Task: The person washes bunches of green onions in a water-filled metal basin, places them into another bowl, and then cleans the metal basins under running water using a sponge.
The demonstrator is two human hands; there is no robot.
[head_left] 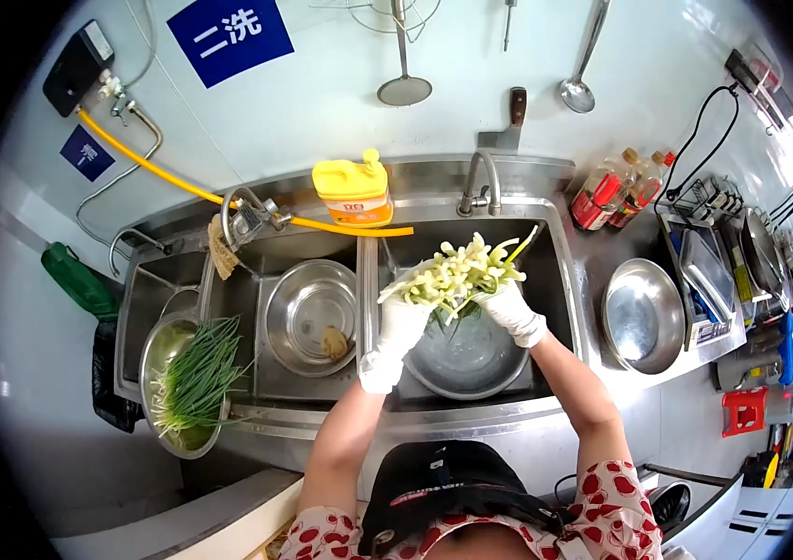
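Observation:
A thick bunch of greens with pale, yellowish-white stem ends [457, 275] is held up over the right sink basin. My left hand [403, 329], in a white glove, is closed around its left side. On the right side my right hand [512, 314], gloved as well, grips the same bunch. Darker green leaves hang beneath, partly hidden by the stems and hands. Below them a metal bowl [471, 381] with water sits in the sink, its far part covered by the bunch.
Thin green stalks like scallions [199, 373] fill a bowl at the left end. A steel bowl [286, 289] lies in the middle sink. A yellow jug [353, 191] and a faucet [482, 182] stand behind. Another bowl [642, 315] and bottles [599, 193] are right; a cleaver [507, 135] hangs above.

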